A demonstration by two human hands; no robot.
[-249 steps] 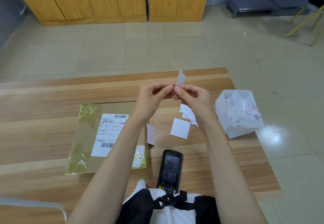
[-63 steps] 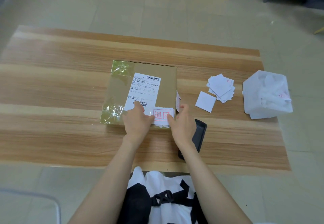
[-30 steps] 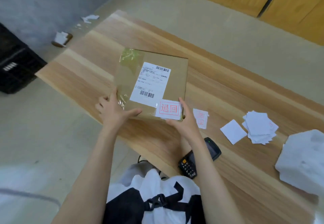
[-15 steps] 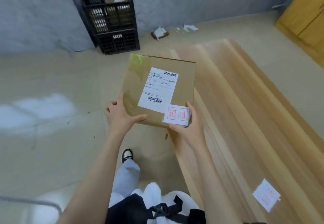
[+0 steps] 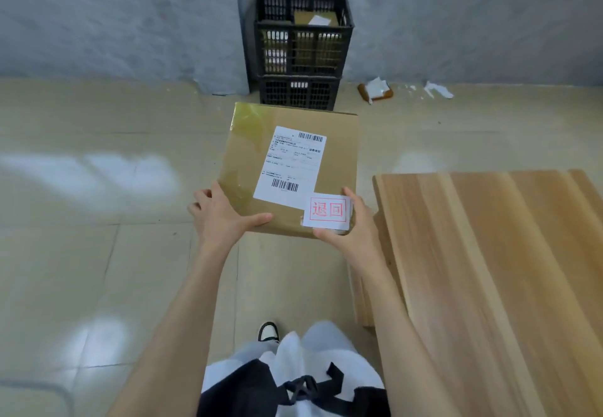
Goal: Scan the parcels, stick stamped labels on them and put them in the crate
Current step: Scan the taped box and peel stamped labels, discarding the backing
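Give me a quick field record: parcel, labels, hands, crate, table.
parcel: flat brown cardboard parcel, held in the air over the floor
labels: white shipping label on top; red-stamped white label at near right corner
left hand: grips near left edge
right hand: grips near right corner
crate: black plastic crate by grey wall, parcels inside
table: wooden table, right

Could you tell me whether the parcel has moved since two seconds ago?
Yes. The parcel has left the table: the left hand and right hand now hold it over the floor, left of the table, toward the crate.
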